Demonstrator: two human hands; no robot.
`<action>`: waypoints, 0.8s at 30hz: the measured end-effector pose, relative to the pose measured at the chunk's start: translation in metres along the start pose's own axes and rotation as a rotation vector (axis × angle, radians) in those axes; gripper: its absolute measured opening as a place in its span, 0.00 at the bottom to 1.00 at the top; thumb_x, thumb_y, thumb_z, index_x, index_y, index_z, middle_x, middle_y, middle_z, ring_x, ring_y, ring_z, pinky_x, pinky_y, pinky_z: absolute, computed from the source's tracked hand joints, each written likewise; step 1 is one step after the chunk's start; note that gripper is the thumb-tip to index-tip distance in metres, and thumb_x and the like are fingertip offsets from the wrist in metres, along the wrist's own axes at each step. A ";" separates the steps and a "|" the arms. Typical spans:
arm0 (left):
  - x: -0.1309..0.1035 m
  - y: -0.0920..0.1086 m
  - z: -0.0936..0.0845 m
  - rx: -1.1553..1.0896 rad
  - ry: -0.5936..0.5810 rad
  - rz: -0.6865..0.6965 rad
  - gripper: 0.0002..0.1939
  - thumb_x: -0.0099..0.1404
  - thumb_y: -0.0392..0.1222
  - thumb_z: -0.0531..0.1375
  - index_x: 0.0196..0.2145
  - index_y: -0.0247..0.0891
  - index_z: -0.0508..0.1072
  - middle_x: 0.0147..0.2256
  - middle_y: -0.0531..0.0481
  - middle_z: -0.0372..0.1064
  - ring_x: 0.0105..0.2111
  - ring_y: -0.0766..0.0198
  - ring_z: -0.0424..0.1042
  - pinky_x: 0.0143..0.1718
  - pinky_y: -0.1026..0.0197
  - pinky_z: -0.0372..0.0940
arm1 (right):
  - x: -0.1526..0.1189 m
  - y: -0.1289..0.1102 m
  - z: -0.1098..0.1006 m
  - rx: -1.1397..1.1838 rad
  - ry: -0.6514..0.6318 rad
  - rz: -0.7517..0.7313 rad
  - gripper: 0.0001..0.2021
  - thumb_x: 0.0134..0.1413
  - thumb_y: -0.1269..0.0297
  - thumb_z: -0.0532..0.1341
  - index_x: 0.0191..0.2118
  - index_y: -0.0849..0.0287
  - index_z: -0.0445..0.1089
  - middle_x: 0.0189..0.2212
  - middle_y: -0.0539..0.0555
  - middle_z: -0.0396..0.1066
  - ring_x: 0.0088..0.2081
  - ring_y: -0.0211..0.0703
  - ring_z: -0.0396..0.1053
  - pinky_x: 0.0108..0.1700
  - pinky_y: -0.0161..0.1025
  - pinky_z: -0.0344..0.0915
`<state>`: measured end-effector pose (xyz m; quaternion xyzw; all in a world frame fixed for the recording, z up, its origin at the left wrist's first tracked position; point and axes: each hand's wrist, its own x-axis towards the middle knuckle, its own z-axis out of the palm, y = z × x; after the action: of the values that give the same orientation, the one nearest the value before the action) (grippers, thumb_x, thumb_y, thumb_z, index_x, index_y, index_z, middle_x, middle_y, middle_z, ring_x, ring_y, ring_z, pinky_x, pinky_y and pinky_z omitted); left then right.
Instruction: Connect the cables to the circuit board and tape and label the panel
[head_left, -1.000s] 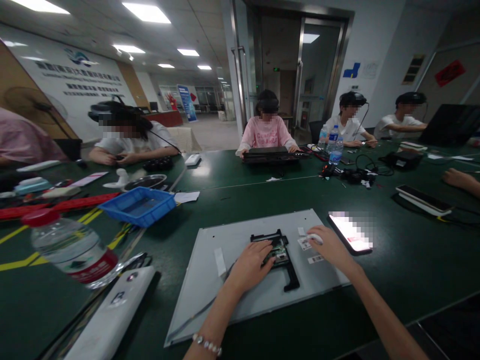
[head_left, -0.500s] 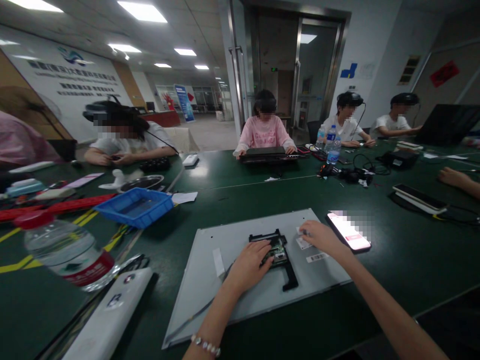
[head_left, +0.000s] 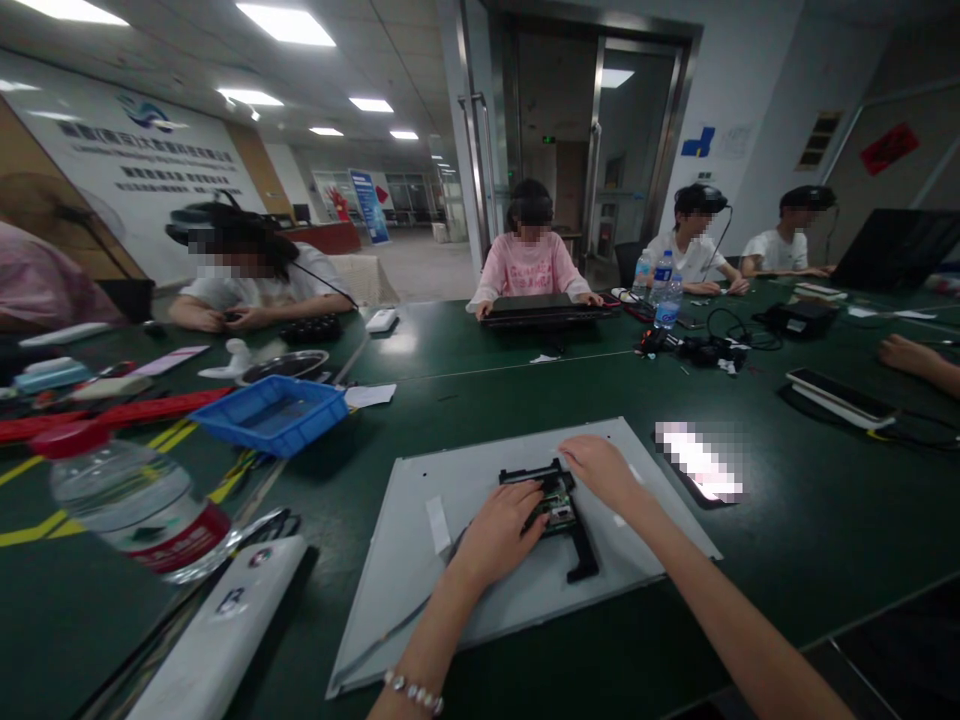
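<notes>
A thin pale grey panel (head_left: 637, 555) lies flat on the table in front of me. On it rests a black plastic frame (head_left: 583, 550) with a small green circuit board (head_left: 556, 508) inside. My left hand (head_left: 501, 528) covers the left side of the board and grips the frame, fingers over its top and thumb towards its lower part. My right hand (head_left: 600, 470) hovers by the frame's upper right corner, fingertips drawn together; anything between them is hidden. A cable (head_left: 397, 627) runs under my left wrist, and a white strip (head_left: 438, 525) sticks to the panel.
Right of the panel lies a lit phone (head_left: 697, 460). On the left are a blue tray (head_left: 274, 415), a water bottle (head_left: 139, 500) and a white power bank (head_left: 225, 625). Several people sit around the table; one holds a dark flat device (head_left: 551, 310) opposite me.
My right hand has moved left, from the white labels on the panel to the frame's upper right corner. My left hand stays in place on the frame.
</notes>
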<state>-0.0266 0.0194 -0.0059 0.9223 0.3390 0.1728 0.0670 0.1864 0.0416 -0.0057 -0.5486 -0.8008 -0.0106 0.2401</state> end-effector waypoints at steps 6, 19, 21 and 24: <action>0.000 0.002 0.000 -0.002 -0.002 0.014 0.15 0.66 0.41 0.52 0.49 0.38 0.66 0.51 0.45 0.65 0.51 0.57 0.63 0.55 0.51 0.56 | 0.014 -0.025 0.014 -0.141 -0.178 -0.111 0.10 0.57 0.74 0.52 0.34 0.62 0.71 0.34 0.59 0.72 0.41 0.46 0.68 0.47 0.39 0.59; 0.000 -0.001 0.005 -0.012 0.016 0.021 0.14 0.66 0.42 0.52 0.49 0.38 0.67 0.51 0.45 0.65 0.52 0.57 0.62 0.55 0.50 0.56 | 0.011 -0.019 0.013 -0.096 -0.221 -0.160 0.10 0.60 0.69 0.51 0.37 0.63 0.70 0.35 0.58 0.72 0.41 0.43 0.67 0.46 0.37 0.57; -0.001 -0.002 0.005 -0.008 0.011 0.016 0.15 0.66 0.42 0.52 0.49 0.38 0.66 0.51 0.45 0.65 0.52 0.57 0.62 0.55 0.50 0.56 | 0.010 -0.017 0.013 -0.071 -0.210 -0.162 0.09 0.59 0.70 0.52 0.36 0.63 0.70 0.35 0.57 0.72 0.41 0.42 0.67 0.46 0.36 0.57; -0.001 -0.001 0.005 -0.004 0.009 0.009 0.15 0.66 0.42 0.52 0.49 0.38 0.66 0.51 0.45 0.65 0.52 0.57 0.62 0.55 0.50 0.56 | 0.009 -0.014 0.014 -0.036 -0.207 -0.175 0.08 0.58 0.71 0.53 0.35 0.62 0.69 0.35 0.56 0.71 0.40 0.41 0.66 0.46 0.36 0.56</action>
<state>-0.0263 0.0196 -0.0116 0.9229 0.3349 0.1778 0.0666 0.1662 0.0475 -0.0112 -0.4788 -0.8659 0.0106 0.1444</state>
